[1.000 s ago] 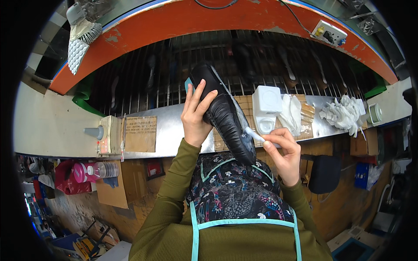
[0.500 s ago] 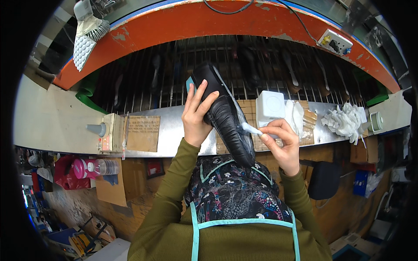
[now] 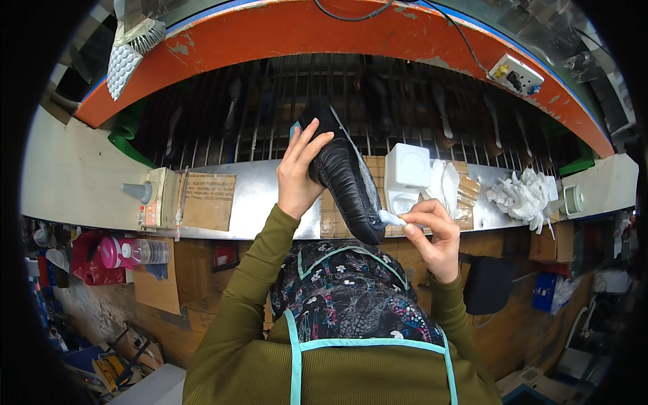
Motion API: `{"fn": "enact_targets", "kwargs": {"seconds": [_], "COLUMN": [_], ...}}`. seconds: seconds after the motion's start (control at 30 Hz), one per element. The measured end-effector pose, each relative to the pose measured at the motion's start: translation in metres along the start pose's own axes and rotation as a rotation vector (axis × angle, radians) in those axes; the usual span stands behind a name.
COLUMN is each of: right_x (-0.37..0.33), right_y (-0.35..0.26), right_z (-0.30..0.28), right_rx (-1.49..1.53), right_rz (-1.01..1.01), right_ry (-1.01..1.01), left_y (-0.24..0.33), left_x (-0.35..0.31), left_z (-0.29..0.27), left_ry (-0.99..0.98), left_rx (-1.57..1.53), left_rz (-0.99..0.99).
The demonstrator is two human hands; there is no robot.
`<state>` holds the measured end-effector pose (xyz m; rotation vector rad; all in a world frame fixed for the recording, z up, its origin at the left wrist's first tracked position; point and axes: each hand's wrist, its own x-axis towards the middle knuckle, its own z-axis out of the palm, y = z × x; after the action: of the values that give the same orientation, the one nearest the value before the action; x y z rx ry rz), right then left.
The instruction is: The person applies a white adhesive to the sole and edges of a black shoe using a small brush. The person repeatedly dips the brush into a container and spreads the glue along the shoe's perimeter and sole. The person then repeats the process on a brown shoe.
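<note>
Glare on metal worktop (image 3: 260,206); rod rack (image 3: 272,143) behind in deep shadow. Fisheye bows orange beam (image 3: 297,39); corners black.

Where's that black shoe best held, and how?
Likely the upper half of the black shoe, from the left, as the left hand does: a whitish band runs down its right edge, and the right hand has a white-tipped stick at its lower end.

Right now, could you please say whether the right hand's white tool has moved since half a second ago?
Yes: against the white box, the white tool moved lower in view.
</note>
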<state>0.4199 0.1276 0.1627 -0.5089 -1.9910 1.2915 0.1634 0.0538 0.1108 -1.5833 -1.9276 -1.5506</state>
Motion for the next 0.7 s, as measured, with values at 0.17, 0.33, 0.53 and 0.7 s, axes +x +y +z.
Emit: {"fn": "enact_targets", "kwargs": {"seconds": [0.17, 0.33, 0.53, 0.7], "right_x": [0.006, 0.024, 0.051, 0.07], "right_y": [-0.001, -0.003, -0.01, -0.015], "right_z": [-0.007, -0.012, -0.016, -0.016], "right_rx": [0.016, 0.045, 0.035, 0.054], "right_rz": [-0.029, -0.092, -0.174, -0.237], "right_ry": [-0.024, -0.062, -0.13, -0.156], "left_y": [0.006, 0.012, 0.018, 0.024], "left_x": [0.002, 0.002, 0.001, -0.003], "left_z": [0.005, 0.01, 0.015, 0.015], "left_ry": [-0.069, -0.176, -0.352, -0.589], "left_rx": [-0.097, -0.235, -0.503, -0.506], "left_rz": [-0.07, -0.185, -0.326, -0.405]}}
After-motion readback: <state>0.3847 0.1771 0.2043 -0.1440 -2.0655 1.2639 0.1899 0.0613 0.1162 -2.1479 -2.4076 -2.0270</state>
